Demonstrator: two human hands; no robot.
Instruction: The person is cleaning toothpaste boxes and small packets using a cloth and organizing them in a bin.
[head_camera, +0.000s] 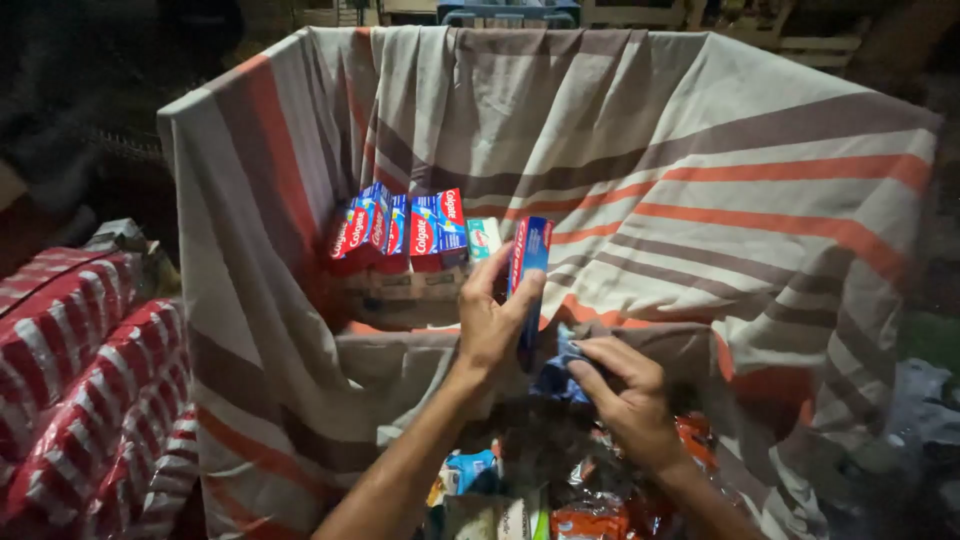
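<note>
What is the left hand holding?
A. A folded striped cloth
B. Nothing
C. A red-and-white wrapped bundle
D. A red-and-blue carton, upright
D: the left hand grips a slim red-and-blue carton standing upright, in front of the striped cloth.

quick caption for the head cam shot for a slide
Left hand lifts a toothpaste box while right hand grips blue wrap inside a striped cloth-lined bin.

Striped cloth (700, 150) lines a big container; toothpaste boxes (400, 228) stand in a row on cardboard (395, 290) against its back left.
</note>
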